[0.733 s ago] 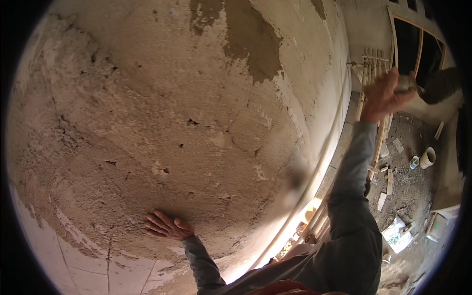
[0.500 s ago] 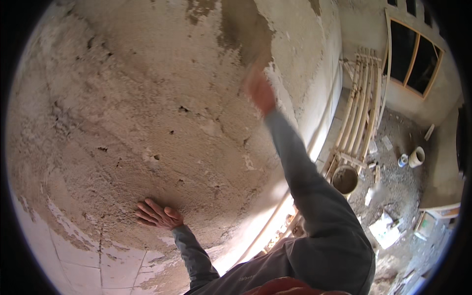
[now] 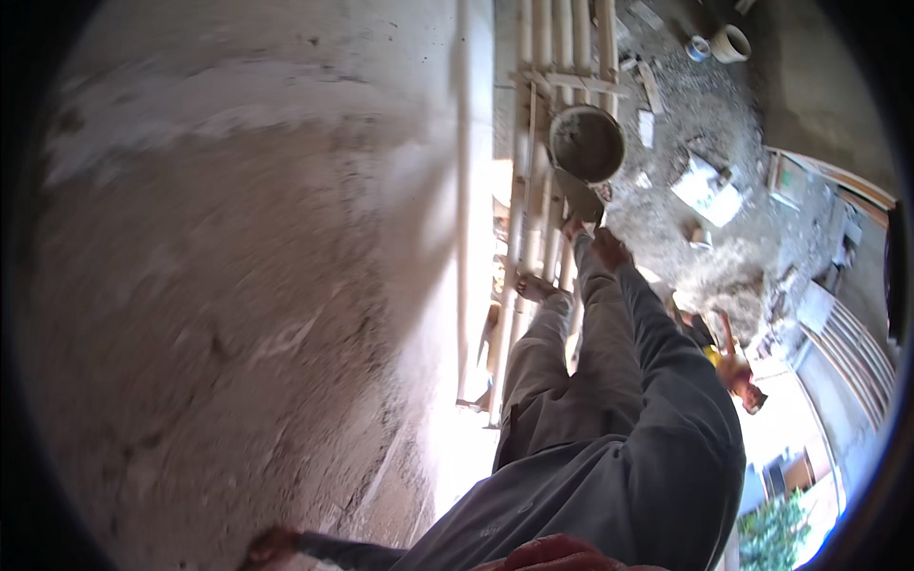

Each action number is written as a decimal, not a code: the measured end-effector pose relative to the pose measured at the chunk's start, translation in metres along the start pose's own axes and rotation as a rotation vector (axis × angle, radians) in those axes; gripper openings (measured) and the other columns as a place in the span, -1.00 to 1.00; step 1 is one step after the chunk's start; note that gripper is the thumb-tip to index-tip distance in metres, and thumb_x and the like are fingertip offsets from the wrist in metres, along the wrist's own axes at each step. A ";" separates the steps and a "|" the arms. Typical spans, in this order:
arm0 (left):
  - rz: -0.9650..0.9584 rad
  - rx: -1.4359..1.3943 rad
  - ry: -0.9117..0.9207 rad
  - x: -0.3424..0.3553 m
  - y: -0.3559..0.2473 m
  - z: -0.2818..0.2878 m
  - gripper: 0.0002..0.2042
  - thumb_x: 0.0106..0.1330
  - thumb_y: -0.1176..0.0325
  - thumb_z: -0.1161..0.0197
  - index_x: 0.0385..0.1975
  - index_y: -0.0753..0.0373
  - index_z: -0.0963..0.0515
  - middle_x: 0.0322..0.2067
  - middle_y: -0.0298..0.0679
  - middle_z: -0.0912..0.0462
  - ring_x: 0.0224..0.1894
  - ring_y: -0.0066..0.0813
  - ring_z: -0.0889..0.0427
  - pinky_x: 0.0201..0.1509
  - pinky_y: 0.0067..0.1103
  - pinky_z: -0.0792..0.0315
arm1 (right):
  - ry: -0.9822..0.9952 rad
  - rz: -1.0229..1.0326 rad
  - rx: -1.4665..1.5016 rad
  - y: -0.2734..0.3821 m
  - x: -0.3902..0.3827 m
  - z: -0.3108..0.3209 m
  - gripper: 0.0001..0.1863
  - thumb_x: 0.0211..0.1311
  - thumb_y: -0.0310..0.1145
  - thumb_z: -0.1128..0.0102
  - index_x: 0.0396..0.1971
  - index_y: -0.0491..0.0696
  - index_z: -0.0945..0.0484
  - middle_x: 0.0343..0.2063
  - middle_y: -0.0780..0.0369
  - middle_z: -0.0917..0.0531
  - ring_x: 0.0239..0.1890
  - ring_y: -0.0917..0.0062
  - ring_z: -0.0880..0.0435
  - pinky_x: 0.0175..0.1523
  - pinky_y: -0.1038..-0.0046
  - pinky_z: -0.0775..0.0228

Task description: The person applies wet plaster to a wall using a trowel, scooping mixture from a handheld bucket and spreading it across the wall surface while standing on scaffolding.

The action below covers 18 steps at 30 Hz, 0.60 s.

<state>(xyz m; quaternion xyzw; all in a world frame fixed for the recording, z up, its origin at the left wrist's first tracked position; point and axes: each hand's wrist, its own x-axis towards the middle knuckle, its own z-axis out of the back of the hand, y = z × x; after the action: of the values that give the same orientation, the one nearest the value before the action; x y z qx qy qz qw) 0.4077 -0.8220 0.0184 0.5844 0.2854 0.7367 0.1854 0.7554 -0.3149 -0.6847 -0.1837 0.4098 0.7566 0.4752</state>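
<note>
My right hand [image 3: 612,249] is down beside my legs, closed round the handle of a trowel [image 3: 579,197]. The trowel's broad blade points at a round bucket [image 3: 620,160] with grey mortar in it, and its tip is close to the rim. Low at the left edge, my left hand [image 3: 269,549] is against or close to the rough plastered wall [image 3: 219,314]. It is dark and smeared, so its fingers cannot be made out.
My bare feet [image 3: 541,287] stand on a scaffold of long poles [image 3: 543,43] along the wall; the bucket rests on it too. Below, the rubble-strewn floor [image 3: 657,86] holds a pale bucket [image 3: 730,44] and a white sheet [image 3: 706,190]. Another person [image 3: 738,371] is lower right.
My right hand has come down from high on the wall to the bucket, and the trowel now shows in it. The view has swung right; my left hand appears lower.
</note>
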 end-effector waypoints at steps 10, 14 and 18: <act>-0.207 -0.081 0.213 -0.024 -0.167 -0.052 -0.37 0.54 -0.10 0.31 0.39 0.25 -0.23 0.44 -0.04 -0.12 0.46 0.01 -0.08 0.43 -0.01 -0.01 | -0.204 -0.296 -0.433 -0.057 0.266 0.011 -0.76 0.38 -0.27 0.16 -0.08 0.07 -0.47 -0.19 0.03 -0.66 -0.22 0.09 -0.73 -0.13 0.06 -0.57; -0.225 -0.095 0.241 -0.034 -0.190 -0.070 -0.38 0.54 -0.09 0.32 0.39 0.25 -0.22 0.44 -0.04 -0.12 0.47 0.01 -0.07 0.43 -0.01 0.00 | -0.329 -0.100 -0.239 -0.082 0.281 -0.047 -0.83 0.29 -0.25 -0.08 -0.27 -0.03 -0.50 -0.50 0.07 -0.63 -0.46 0.19 -0.71 -0.39 0.11 -0.54; -0.254 -0.053 0.224 -0.014 -0.188 -0.059 -0.38 0.54 -0.09 0.32 0.40 0.25 -0.21 0.44 -0.04 -0.11 0.47 0.01 -0.06 0.43 -0.01 0.00 | 0.321 -0.197 0.733 -0.053 0.232 -0.025 -0.80 0.28 -0.20 -0.18 -0.27 -0.02 -0.54 -0.59 0.28 -0.52 -0.76 0.58 -0.42 -0.73 0.47 -0.20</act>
<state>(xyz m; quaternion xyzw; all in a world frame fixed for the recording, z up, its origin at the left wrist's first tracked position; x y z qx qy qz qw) 0.3430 -0.6983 -0.1211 0.4527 0.3564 0.7752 0.2591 0.6873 -0.1916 -0.8787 -0.1565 0.7016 0.4732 0.5093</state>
